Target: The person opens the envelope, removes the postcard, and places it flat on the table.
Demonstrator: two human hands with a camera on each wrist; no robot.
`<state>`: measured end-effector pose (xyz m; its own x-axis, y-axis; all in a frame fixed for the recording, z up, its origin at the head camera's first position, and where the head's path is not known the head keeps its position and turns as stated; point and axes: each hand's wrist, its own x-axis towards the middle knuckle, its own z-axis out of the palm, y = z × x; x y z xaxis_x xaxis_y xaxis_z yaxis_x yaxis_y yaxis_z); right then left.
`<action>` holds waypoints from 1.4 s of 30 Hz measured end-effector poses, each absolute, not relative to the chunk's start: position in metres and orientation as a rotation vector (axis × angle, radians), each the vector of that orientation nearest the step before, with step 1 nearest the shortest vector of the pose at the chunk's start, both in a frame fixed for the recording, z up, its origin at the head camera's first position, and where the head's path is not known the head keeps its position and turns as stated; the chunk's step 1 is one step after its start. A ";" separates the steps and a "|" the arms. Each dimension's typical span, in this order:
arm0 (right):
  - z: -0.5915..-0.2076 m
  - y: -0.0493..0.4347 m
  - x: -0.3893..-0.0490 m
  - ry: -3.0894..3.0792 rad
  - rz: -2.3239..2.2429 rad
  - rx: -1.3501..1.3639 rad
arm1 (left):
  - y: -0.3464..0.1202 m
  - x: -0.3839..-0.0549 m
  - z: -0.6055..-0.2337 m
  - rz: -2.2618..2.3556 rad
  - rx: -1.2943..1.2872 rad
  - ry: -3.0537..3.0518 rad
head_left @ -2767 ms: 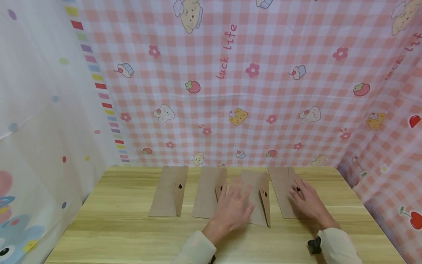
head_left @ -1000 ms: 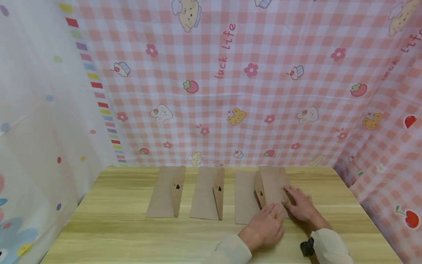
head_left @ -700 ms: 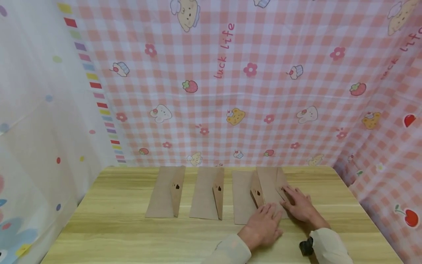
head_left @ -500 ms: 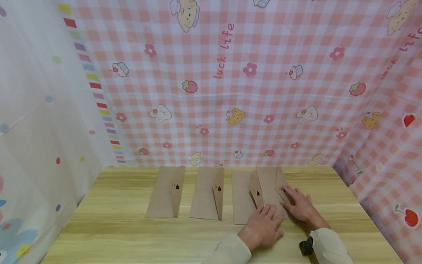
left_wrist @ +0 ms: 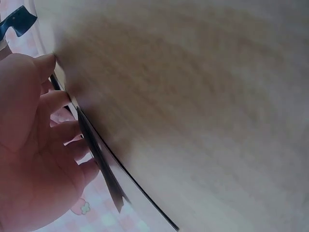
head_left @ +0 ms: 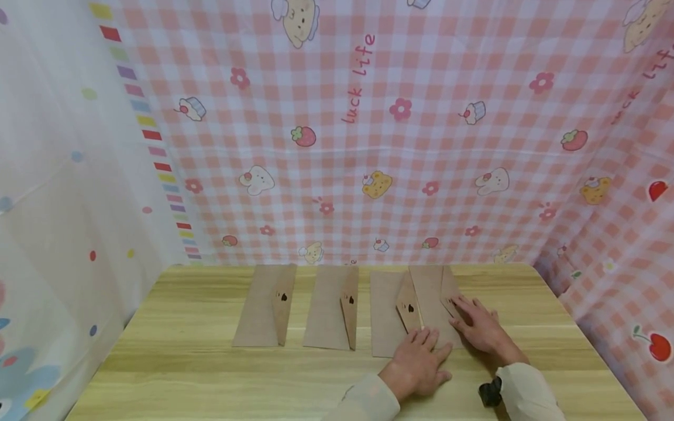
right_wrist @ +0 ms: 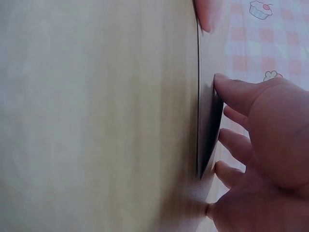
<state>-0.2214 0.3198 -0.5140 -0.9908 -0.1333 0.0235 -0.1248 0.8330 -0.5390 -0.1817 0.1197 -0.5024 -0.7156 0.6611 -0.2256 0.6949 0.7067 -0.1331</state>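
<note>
Brown kraft envelopes with partly raised flaps lie in a row on the wooden table. My left hand [head_left: 418, 361] has its fingers spread at the near end of the two right-hand envelopes, fingertips over their meeting edges. One of these, the third envelope [head_left: 383, 310] from the left, bears a heart mark on its flap [head_left: 408, 307]. My right hand [head_left: 485, 333] rests its fingertips on the flap of the rightmost envelope [head_left: 429, 295], covering part of it. In the right wrist view, the thumb and fingers of the right hand [right_wrist: 260, 145] lie along the tilted flap [right_wrist: 211, 128].
Two more envelopes, the leftmost one [head_left: 258, 310] and the second one [head_left: 325, 310], lie apart on the left of the table [head_left: 210, 380]. A pink checked cloth [head_left: 337, 146] hangs right behind the table's far edge. Another patterned cloth [head_left: 632, 234] stands along the right.
My left hand has moved right from between the middle envelopes, and its fingers have spread. The rightmost envelope has slid left against the third one. My right hand has stayed on its flap.
</note>
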 end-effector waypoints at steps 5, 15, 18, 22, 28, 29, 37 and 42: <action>-0.512 0.321 -0.222 2.996 -0.875 -0.225 | 0.120 -0.182 -0.499 -0.310 1.100 2.746; -0.510 0.320 -0.223 3.004 -0.865 -0.228 | 0.120 -0.181 -0.494 -0.310 1.074 2.745; -0.511 0.321 -0.223 3.005 -0.864 -0.226 | 0.120 -0.182 -0.494 -0.307 1.076 2.743; -0.512 0.321 -0.223 3.004 -0.863 -0.224 | 0.120 -0.182 -0.494 -0.301 1.080 2.737; -0.515 0.322 -0.223 2.987 -0.872 -0.211 | 0.120 -0.181 -0.497 -0.306 1.079 2.728; -0.515 0.322 -0.222 2.985 -0.873 -0.210 | 0.120 -0.181 -0.497 -0.307 1.081 2.728; -0.515 0.323 -0.220 2.976 -0.908 -0.218 | 0.120 -0.181 -0.500 -0.292 1.082 2.729; -0.513 0.322 -0.219 2.970 -0.936 -0.219 | 0.121 -0.181 -0.502 -0.288 1.078 2.725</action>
<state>-0.2191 0.3224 -0.5133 -0.9900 -0.1394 0.0233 -0.1276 0.8105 -0.5716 -0.1814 0.1207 -0.5016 -0.7153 0.6518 -0.2520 0.6901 0.7156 -0.1077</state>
